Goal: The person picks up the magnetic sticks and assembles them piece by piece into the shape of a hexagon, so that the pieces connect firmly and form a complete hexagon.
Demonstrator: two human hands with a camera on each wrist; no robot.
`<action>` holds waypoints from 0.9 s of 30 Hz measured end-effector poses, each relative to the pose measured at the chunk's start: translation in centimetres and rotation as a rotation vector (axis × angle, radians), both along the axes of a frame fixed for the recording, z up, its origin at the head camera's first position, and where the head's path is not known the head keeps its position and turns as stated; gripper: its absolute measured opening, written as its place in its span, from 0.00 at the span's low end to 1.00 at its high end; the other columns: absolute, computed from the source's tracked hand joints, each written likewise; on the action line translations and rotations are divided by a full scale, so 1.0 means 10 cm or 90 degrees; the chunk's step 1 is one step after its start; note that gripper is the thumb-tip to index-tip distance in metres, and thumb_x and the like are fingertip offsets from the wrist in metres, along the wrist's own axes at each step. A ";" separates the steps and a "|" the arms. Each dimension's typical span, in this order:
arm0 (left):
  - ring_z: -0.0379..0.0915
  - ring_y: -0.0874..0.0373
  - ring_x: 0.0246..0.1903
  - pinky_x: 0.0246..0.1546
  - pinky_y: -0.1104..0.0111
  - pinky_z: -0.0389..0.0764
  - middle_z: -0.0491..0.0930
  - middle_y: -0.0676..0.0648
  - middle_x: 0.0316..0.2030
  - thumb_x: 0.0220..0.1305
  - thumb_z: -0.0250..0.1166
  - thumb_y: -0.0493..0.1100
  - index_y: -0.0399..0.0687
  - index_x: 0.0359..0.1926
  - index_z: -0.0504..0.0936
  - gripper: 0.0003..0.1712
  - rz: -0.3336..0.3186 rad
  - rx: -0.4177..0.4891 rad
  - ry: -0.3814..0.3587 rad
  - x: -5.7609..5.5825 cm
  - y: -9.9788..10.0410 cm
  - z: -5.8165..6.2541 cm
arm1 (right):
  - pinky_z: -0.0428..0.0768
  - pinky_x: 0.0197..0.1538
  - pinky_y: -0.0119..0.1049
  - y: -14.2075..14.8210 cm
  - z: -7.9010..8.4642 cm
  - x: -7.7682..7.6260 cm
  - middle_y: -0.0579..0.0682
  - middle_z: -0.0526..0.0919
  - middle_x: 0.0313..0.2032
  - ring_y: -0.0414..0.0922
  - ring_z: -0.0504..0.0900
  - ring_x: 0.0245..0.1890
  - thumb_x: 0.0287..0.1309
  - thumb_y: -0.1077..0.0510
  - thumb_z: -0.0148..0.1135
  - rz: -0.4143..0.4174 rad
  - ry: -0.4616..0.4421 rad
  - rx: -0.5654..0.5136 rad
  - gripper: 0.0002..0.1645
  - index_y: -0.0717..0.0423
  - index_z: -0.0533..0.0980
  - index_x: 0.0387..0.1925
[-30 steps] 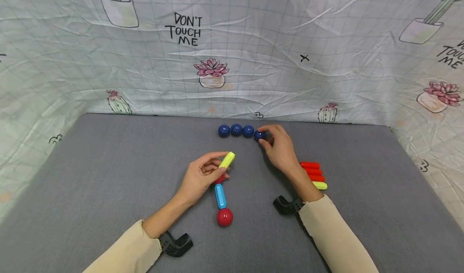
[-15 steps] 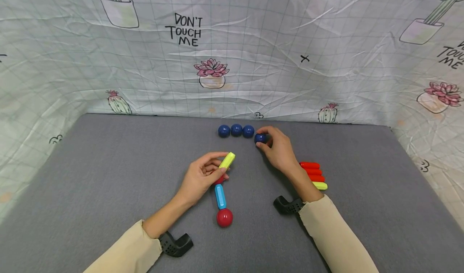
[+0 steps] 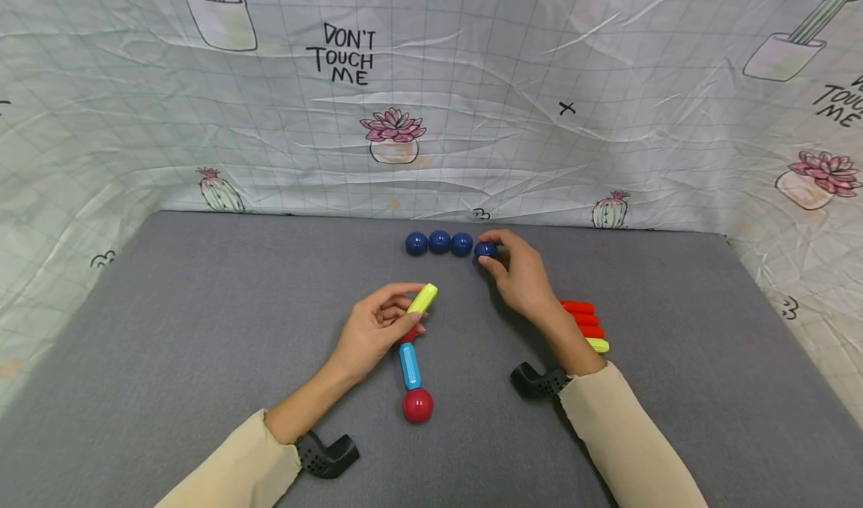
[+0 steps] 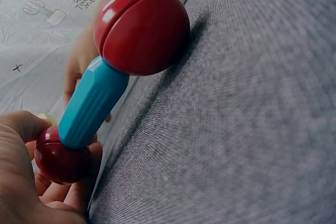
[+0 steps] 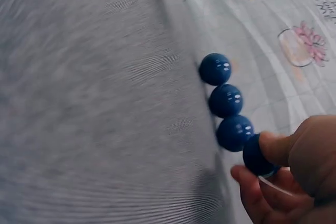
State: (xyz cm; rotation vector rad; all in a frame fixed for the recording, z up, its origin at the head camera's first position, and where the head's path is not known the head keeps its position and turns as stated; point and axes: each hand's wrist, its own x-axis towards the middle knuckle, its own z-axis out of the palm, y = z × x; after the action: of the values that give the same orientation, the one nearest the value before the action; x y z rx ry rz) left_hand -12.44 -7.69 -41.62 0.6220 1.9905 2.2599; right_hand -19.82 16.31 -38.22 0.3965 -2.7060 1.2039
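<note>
White printed cloth (image 3: 472,66) rises behind the grey table (image 3: 202,328). The step in hand looks like taking a ball from the end of a row with one hand while the other steadies a partly built string of rods and balls. The next move seems to call for drawing that ball clear without knocking its neighbours, the string held firm meanwhile.

The left hand (image 3: 367,332), near the table's middle, has a narrow grip, pinching the upper red ball (image 4: 60,156) and the yellow rod (image 3: 422,298); its fingers hide whether these two are joined. The right hand (image 3: 524,276), nearer the far edge, pinches a dark blue ball (image 3: 485,251) between thumb and fingers, its grip parted only as far as the ball makes it.

Three red rods (image 3: 583,320) lie side by side toward the right edge, partly behind the right forearm, with a second yellow rod (image 3: 596,345) beside them. A light-blue rod (image 3: 410,366) links the upper red ball to the lower red ball (image 3: 418,404), farther from the far edge. Near that edge sit three blue balls (image 3: 440,242), the pinched one just beside their right end; contact cannot be told.
</note>
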 end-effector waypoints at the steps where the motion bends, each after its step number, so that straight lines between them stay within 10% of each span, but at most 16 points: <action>1: 0.81 0.45 0.33 0.38 0.65 0.80 0.77 0.30 0.39 0.63 0.62 0.30 0.37 0.59 0.74 0.22 0.001 -0.001 -0.001 0.00 0.00 0.00 | 0.78 0.45 0.45 0.00 0.01 0.00 0.55 0.78 0.50 0.51 0.81 0.43 0.61 0.62 0.63 0.009 -0.010 -0.024 0.18 0.56 0.75 0.52; 9: 0.81 0.44 0.32 0.38 0.66 0.80 0.78 0.31 0.38 0.63 0.63 0.31 0.38 0.58 0.75 0.21 0.004 -0.011 -0.005 0.01 0.00 0.02 | 0.81 0.42 0.40 -0.06 0.17 0.08 0.55 0.76 0.54 0.57 0.79 0.43 0.64 0.61 0.59 0.117 -0.072 -0.211 0.21 0.57 0.73 0.59; 27: 0.81 0.43 0.32 0.37 0.65 0.81 0.77 0.29 0.38 0.63 0.63 0.31 0.38 0.58 0.75 0.21 0.007 -0.006 -0.008 0.01 0.01 0.03 | 0.80 0.47 0.41 -0.13 0.20 0.13 0.61 0.77 0.49 0.58 0.80 0.46 0.69 0.61 0.52 0.180 -0.136 -0.340 0.21 0.63 0.66 0.60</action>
State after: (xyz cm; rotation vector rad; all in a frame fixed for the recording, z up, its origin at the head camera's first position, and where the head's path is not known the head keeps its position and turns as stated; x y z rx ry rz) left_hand -12.37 -7.60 -41.33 0.5963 2.0024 2.2531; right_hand -18.53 14.99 -36.17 0.6108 -2.3940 2.0770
